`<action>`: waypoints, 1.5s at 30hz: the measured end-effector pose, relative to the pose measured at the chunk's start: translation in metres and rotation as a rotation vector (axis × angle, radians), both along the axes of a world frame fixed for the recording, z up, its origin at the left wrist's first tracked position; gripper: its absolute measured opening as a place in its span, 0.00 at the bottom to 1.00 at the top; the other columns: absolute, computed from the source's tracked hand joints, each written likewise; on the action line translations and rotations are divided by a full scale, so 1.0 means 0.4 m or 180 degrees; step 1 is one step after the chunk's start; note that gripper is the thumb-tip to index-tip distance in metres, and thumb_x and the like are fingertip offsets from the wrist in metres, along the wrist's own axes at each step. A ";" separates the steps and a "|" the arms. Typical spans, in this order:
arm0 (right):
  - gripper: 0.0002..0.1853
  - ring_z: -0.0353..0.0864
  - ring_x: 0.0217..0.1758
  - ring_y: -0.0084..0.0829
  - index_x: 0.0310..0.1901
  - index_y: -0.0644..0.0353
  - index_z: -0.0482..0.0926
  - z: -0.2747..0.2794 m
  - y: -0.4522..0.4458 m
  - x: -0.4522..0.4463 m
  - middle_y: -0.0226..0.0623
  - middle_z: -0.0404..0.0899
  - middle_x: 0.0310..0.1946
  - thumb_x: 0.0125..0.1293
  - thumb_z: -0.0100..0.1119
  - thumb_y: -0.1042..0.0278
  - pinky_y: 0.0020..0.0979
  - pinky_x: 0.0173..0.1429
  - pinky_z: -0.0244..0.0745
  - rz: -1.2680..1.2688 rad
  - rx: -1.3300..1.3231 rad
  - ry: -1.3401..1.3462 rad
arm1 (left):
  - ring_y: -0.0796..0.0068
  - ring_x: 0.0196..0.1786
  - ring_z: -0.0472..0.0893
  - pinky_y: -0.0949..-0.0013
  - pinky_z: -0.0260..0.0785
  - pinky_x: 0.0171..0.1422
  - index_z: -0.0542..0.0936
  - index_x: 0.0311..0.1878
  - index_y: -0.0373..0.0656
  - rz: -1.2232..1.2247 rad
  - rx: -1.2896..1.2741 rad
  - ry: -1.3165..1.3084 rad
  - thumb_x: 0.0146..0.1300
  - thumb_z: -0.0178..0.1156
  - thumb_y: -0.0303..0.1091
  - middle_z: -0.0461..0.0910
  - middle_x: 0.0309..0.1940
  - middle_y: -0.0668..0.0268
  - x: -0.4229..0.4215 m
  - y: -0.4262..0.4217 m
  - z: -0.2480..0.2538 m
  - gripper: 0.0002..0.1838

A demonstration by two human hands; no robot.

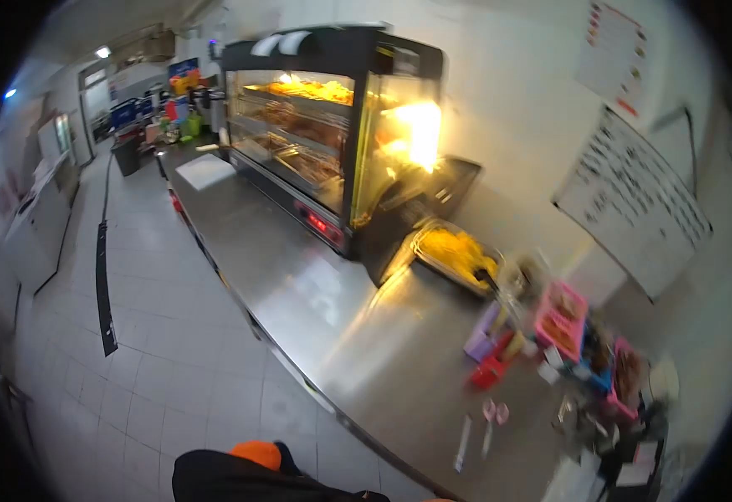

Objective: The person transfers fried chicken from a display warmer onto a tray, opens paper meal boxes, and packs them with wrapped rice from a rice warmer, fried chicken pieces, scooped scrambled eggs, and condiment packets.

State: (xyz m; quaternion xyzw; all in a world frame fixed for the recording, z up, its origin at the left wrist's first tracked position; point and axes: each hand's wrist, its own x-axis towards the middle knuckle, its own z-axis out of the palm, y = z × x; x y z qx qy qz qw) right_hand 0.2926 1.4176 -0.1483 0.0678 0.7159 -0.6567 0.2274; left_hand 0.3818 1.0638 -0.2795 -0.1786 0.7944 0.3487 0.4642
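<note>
Neither of my hands shows clearly; dark clothing and an orange patch fill part of the bottom edge. Nearest to me is a steel counter. On it stands a lit food warmer with several shelves of food behind glass. Beside the warmer, a metal tray holds yellow food, with a dark handle sticking out. Scissors with pink handles lie near the counter's right end, next to a thin pale strip. The picture is blurred.
Pink baskets, a red container and a purple one crowd the right end. A written whiteboard hangs on the wall. A white board lies left of the warmer. Tiled floor runs along the counter, with a bin farther back.
</note>
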 end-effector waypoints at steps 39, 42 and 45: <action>0.16 0.70 0.47 0.41 0.48 0.60 0.70 1.481 -1.528 -1.576 0.44 0.71 0.44 0.58 0.49 0.70 0.34 0.52 0.64 -0.1492 0.5282 0.6193 | 0.65 0.47 0.72 0.61 0.70 0.40 0.66 0.53 0.37 0.3057 0.0498 -0.0352 0.53 0.54 0.45 0.70 0.46 0.52 -1.037 -1.757 0.124 0.27; 0.16 0.64 0.57 0.37 0.50 0.61 0.68 1.453 -1.558 -1.555 0.44 0.68 0.49 0.61 0.44 0.71 0.32 0.57 0.60 -0.1653 0.5354 0.5945 | 0.58 0.50 0.69 0.63 0.63 0.51 0.65 0.51 0.32 0.3867 -0.1358 0.1997 0.57 0.49 0.38 0.69 0.47 0.50 -1.153 -2.115 0.067 0.22; 0.17 0.63 0.58 0.38 0.52 0.64 0.66 1.301 -1.453 -1.561 0.47 0.66 0.53 0.62 0.44 0.74 0.32 0.60 0.58 -0.1830 0.5584 0.5570 | 0.58 0.48 0.70 0.65 0.60 0.54 0.69 0.45 0.31 0.4913 -0.2312 0.4878 0.55 0.45 0.21 0.71 0.43 0.51 -1.405 -2.389 0.276 0.14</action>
